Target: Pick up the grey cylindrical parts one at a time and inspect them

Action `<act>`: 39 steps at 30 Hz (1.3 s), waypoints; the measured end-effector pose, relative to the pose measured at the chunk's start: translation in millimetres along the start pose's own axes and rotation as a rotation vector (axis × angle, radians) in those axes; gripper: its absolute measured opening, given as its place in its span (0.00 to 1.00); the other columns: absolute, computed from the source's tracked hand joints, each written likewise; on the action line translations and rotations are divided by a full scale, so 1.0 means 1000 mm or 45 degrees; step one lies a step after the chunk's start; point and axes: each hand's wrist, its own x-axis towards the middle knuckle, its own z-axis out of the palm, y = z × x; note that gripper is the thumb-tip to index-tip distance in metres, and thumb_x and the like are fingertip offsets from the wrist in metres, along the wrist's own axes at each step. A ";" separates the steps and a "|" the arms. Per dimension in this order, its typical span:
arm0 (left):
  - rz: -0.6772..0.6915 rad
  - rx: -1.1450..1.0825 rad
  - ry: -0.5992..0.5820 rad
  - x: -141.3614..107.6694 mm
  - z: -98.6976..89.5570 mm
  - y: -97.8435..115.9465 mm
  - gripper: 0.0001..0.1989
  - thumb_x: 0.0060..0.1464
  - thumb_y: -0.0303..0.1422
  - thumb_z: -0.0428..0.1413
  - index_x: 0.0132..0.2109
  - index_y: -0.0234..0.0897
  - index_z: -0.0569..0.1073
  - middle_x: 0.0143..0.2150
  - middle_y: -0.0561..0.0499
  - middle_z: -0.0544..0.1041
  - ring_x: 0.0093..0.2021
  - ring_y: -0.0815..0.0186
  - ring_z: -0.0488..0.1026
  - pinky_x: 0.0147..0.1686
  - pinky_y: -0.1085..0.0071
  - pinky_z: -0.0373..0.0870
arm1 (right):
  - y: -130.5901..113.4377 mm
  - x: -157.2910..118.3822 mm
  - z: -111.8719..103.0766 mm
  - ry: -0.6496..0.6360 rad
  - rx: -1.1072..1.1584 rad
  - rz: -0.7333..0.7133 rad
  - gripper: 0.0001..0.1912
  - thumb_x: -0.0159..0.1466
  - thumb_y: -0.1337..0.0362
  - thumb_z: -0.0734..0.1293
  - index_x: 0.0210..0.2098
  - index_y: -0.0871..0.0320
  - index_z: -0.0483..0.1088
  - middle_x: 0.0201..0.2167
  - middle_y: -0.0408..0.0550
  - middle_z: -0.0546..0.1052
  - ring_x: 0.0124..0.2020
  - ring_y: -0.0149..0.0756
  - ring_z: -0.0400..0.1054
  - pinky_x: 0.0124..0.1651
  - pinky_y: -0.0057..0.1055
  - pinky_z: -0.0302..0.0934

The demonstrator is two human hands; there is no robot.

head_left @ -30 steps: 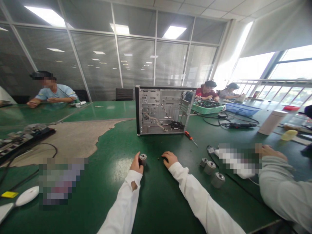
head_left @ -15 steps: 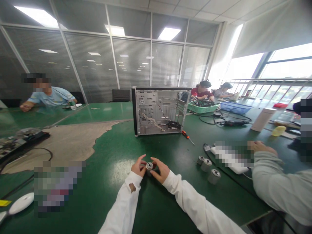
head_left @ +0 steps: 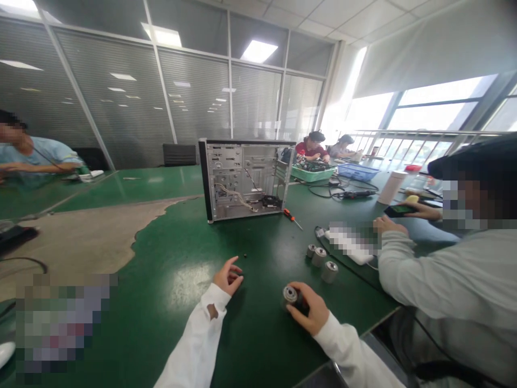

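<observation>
My right hand [head_left: 311, 310] has its thumb and fingers closed round a short silver metal cylinder [head_left: 290, 295] with a dark hole in its top, low over the green table [head_left: 173, 339]. To its left, my left hand [head_left: 228, 277] holds nothing; its fingers are loosely curved and apart. Just beyond those fingertips lies a tiny dark piece [head_left: 245, 255], too small to name. Three similar metal cylinders stand in a group farther right: a small one [head_left: 311, 250], a middle one [head_left: 319, 257] and a larger one [head_left: 330, 272].
An open computer case [head_left: 246, 180] stands ahead, with an orange screwdriver [head_left: 291, 217] by its right corner. A power strip [head_left: 351, 245] and cable lie right, near a seated co-worker [head_left: 440, 280] holding a dark device. Green [head_left: 313, 174] and blue [head_left: 357, 171] baskets stand farther back.
My hands have parted: the right has carried the metal cylinder rightward, and the left has let go of it. The tiny dark piece now shows on the table. The view has turned right.
</observation>
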 end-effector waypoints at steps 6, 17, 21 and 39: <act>0.009 0.049 0.008 0.003 0.000 -0.001 0.25 0.42 0.32 0.51 0.50 0.37 0.56 0.33 0.50 0.71 0.27 0.71 0.71 0.28 0.72 0.69 | 0.083 -0.047 -0.055 0.438 -0.362 0.349 0.20 0.51 0.54 0.59 0.40 0.58 0.60 0.34 0.49 0.70 0.33 0.37 0.66 0.36 0.33 0.61; -0.009 -0.022 0.156 0.001 0.004 -0.016 0.22 0.43 0.31 0.48 0.49 0.35 0.57 0.32 0.50 0.70 0.25 0.71 0.72 0.27 0.72 0.69 | 0.064 -0.015 -0.037 0.620 -0.774 0.043 0.22 0.53 0.63 0.58 0.47 0.62 0.59 0.46 0.57 0.61 0.46 0.45 0.57 0.45 0.41 0.53; -0.014 -0.014 0.112 -0.002 -0.002 -0.008 0.21 0.44 0.30 0.48 0.48 0.35 0.58 0.31 0.52 0.70 0.26 0.71 0.72 0.29 0.72 0.70 | 0.014 0.028 0.021 -0.076 -0.578 -0.215 0.23 0.53 0.65 0.57 0.49 0.61 0.57 0.48 0.56 0.60 0.48 0.41 0.55 0.45 0.35 0.54; -0.041 0.061 0.205 -0.015 -0.015 -0.003 0.17 0.44 0.31 0.48 0.44 0.35 0.61 0.30 0.52 0.71 0.26 0.69 0.73 0.30 0.70 0.71 | 0.012 0.079 0.067 -0.204 -0.532 -0.437 0.11 0.56 0.72 0.56 0.35 0.57 0.67 0.32 0.46 0.70 0.34 0.32 0.61 0.38 0.26 0.55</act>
